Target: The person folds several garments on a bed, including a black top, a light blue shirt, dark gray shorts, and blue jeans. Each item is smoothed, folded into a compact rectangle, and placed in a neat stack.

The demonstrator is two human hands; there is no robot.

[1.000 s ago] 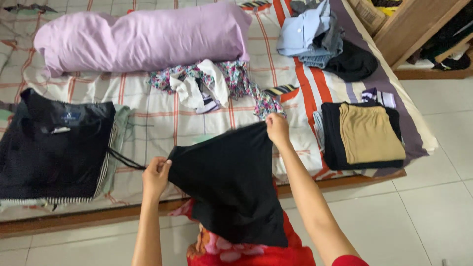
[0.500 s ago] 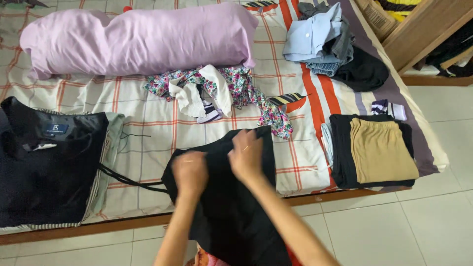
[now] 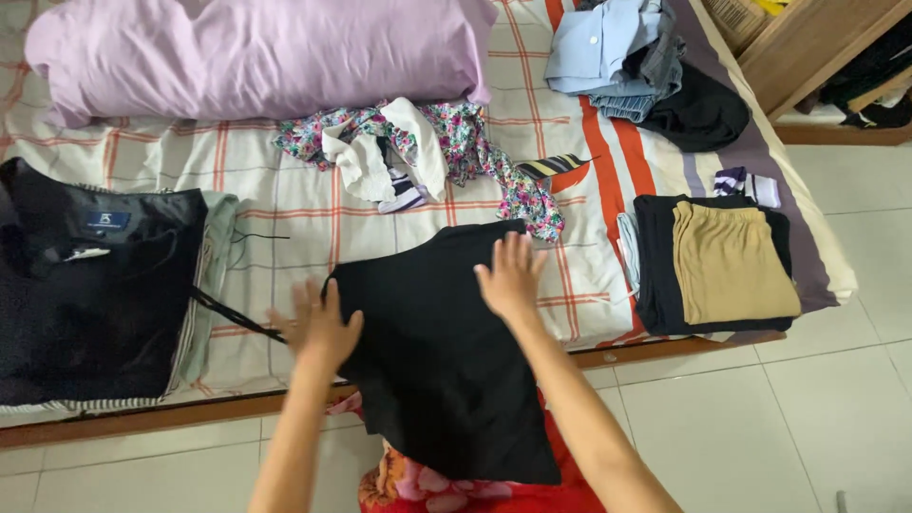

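- The black garment [image 3: 437,351] is being laid at the near edge of the bed [image 3: 285,237]; its upper part is lying on the checked sheet, and its lower part is hanging over the edge toward the floor [image 3: 807,427].
- The left hand [image 3: 318,328] is being held flat with fingers spread at the garment's left edge; it is blurred, so contact cannot be confirmed.
- The right hand [image 3: 511,275] is being pressed open, fingers spread, on the garment's upper right part. Nothing is being gripped by either hand.
- The garment is being judged as light, soft and limp: no shape is being kept by the cloth itself, and the overhanging part is likely to be dragging the rest toward the floor.
- A hold is best being taken at the top corners or along the side edges, where the cloth is lying on the bed; a pinch in the middle is being judged as likely to bunch it.
- A thin black cord [image 3: 233,318] is running from the garment's left edge toward the dark folded stack [image 3: 95,294] at the left.
- A floral garment [image 3: 456,152] tangled with a white piece [image 3: 380,161] is lying just beyond the top edge, near enough to be caught.
- A folded pile with a tan piece [image 3: 731,261] on top is lying to the right, apart from the garment.
- A lilac pillow [image 3: 256,57] and a heap with a pale blue shirt [image 3: 594,43] are lying at the far side, well apart.
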